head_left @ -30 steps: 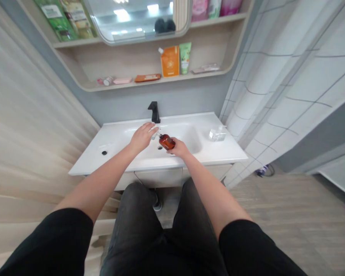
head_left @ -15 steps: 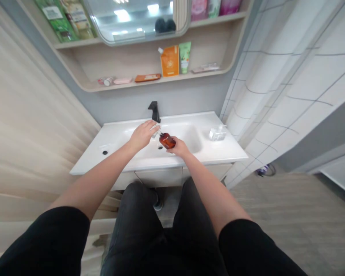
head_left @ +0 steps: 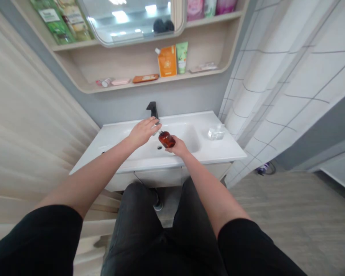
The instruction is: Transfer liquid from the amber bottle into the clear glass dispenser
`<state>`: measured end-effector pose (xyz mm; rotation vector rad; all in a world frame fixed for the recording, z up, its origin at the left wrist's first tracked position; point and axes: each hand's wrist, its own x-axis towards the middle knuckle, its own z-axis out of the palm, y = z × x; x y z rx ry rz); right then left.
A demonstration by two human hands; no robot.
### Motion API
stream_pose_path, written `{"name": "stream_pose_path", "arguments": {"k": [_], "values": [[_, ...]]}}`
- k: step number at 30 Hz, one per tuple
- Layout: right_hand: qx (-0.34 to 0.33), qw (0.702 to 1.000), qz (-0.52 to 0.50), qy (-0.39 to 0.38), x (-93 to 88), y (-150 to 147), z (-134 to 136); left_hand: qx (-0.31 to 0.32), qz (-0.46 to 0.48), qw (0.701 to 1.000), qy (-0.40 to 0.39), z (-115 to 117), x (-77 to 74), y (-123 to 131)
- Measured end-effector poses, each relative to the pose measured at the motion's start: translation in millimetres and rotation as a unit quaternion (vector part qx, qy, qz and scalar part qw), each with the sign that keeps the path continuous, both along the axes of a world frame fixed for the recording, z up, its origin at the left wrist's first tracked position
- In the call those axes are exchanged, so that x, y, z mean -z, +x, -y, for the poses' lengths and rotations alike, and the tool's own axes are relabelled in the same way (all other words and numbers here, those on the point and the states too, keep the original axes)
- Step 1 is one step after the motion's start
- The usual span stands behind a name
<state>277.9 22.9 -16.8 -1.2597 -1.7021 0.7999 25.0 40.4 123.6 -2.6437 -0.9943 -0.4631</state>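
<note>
Left hand [head_left: 143, 132] and right hand [head_left: 178, 147] close together over a white ceramic sink [head_left: 189, 117].
In the head view, the right hand clamps an amber glass pump bottle [head_left: 166, 139] above the basin; the left hand is at its pump top [head_left: 156, 128], but I cannot tell if it grips.

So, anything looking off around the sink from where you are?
The amber pump bottle looks oddest: the right hand holds it steeply tilted above the basin, pump end toward the left hand. No spill shows.
</note>
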Motion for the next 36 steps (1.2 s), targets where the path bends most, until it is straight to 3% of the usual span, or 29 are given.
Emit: {"name": "stream_pose_path", "arguments": {"k": [11, 21, 36], "values": [[-0.008, 0.999, -0.05, 0.005, 1.4, 0, -1, 0.015, -0.034, 0.999, -0.005, 2, -23.0, 12], [-0.005, 0.995, -0.097, 0.006, -4.3, -1, 3, 0.064, -0.093, 0.991, 0.076, 0, -34.2, 17], [-0.028, 0.985, -0.168, 0.014, 4.0, -2, -2, 0.13, -0.149, 0.972, 0.128, -4, -52.7, 27]]}}
